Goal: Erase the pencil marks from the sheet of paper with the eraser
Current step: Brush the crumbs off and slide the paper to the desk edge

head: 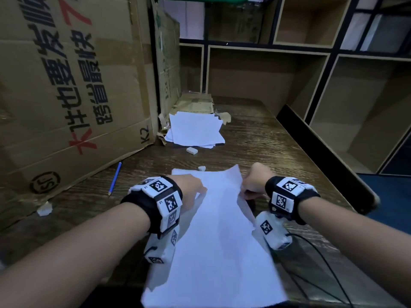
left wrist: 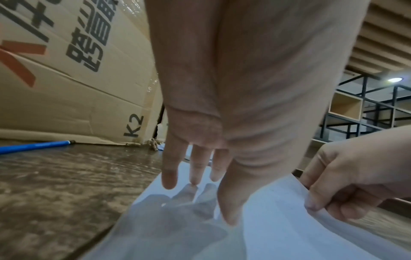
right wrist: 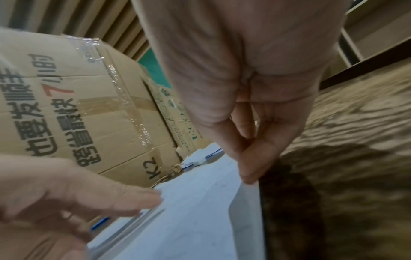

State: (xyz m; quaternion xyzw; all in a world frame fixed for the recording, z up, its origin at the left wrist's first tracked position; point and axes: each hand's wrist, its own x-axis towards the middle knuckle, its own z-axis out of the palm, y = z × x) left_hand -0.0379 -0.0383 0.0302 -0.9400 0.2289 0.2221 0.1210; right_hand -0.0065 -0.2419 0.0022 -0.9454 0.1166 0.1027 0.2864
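A white sheet of paper lies lengthwise on the dark wooden table in front of me. My right hand pinches its right edge between thumb and fingers and lifts that edge off the table. My left hand is spread with straight fingers low over the sheet's left part, casting a shadow on it. A white eraser lies on the table beyond the sheet, and a smaller white piece sits at the sheet's far edge. No pencil marks show clearly on the paper.
A blue pencil lies left of the sheet beside a big cardboard box. A loose stack of white paper sits at the back. A crumpled white scrap lies at the near left. Open shelving stands to the right.
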